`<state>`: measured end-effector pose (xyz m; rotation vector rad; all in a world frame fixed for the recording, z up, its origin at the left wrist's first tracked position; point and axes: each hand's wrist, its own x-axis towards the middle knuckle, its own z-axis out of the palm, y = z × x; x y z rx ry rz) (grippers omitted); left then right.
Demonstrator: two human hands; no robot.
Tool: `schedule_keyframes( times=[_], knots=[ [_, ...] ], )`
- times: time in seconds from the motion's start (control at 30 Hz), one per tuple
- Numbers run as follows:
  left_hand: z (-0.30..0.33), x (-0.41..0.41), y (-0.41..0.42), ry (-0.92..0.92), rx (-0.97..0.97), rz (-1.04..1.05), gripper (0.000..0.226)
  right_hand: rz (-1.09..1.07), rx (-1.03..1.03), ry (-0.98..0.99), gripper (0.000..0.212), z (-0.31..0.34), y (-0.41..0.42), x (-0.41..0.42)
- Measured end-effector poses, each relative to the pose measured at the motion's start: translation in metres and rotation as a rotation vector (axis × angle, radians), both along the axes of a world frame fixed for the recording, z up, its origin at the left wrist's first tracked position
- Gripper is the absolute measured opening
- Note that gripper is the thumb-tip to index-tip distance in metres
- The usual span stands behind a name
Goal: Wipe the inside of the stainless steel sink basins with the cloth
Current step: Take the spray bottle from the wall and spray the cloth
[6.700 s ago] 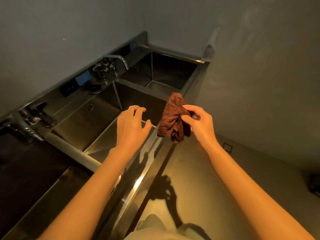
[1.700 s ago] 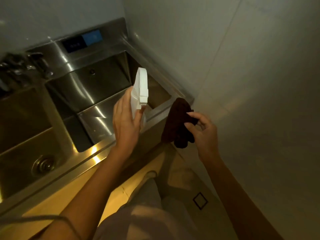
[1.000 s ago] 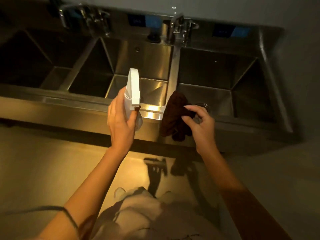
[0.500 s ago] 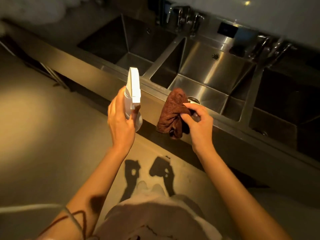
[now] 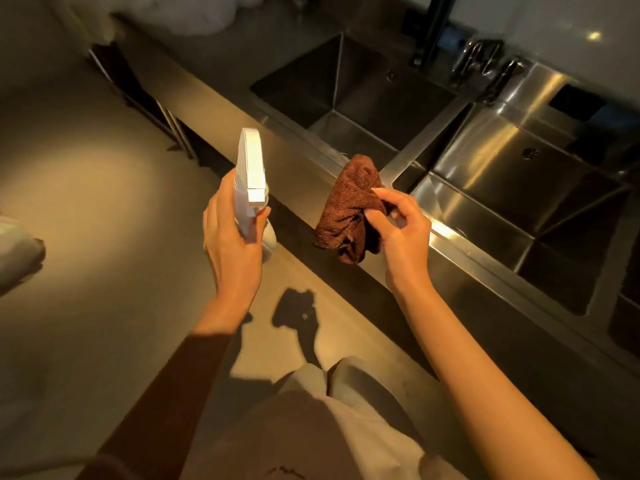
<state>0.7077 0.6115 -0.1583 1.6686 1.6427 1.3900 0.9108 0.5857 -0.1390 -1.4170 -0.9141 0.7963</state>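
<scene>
Both my hands raised, each gripping.
My left hand curls upright at 10 o'clock; my right hand pinches at 2 o'clock, forearms extended.

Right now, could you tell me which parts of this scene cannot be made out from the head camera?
- Spray bottle: the left hand covers its body, so its fill level is hidden.
- Cloth: the right hand bunches it, so its inner folds are hidden.
- Right basin: cut off by the right edge.
- Far basin: its floor is in shadow, no drain visible.
- Taps: motion-blurred.
</scene>
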Motion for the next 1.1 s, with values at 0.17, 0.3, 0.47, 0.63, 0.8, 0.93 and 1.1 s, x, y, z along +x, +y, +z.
schedule_keyframes(
  times=[0.17, 0.3, 0.47, 0.63, 0.8, 0.93, 1.1],
  knots=[
    [-0.012, -0.020, 0.034, -0.044, -0.024, 0.073, 0.066, 0.052, -0.014, -0.007, 0.034, -0.004, 0.052, -0.016],
    [-0.010, -0.026, 0.078, 0.015, -0.019, 0.172, 0.064, 0.127, -0.025, -0.019, 0.033, -0.005, 0.106, -0.027],
    [0.003, -0.027, 0.138, 0.060, 0.079, 0.197, 0.059, 0.222, -0.013, -0.031, 0.032, 0.001, 0.180, -0.034],
    [0.017, -0.027, 0.200, 0.078, -0.010, 0.324, 0.064, 0.280, 0.020, -0.056, 0.035, 0.012, 0.249, -0.039],
    [0.021, -0.037, 0.236, 0.034, -0.005, 0.321, 0.062, 0.331, 0.022, -0.022, 0.036, 0.017, 0.301, -0.052],
    [0.022, -0.056, 0.269, 0.012, -0.007, 0.322, 0.059, 0.357, 0.002, 0.050, 0.035, 0.015, 0.333, -0.073],
    [0.020, -0.096, 0.318, 0.014, -0.019, 0.275, 0.060, 0.310, -0.002, 0.085, 0.030, 0.010, 0.373, -0.116]
  ],
)
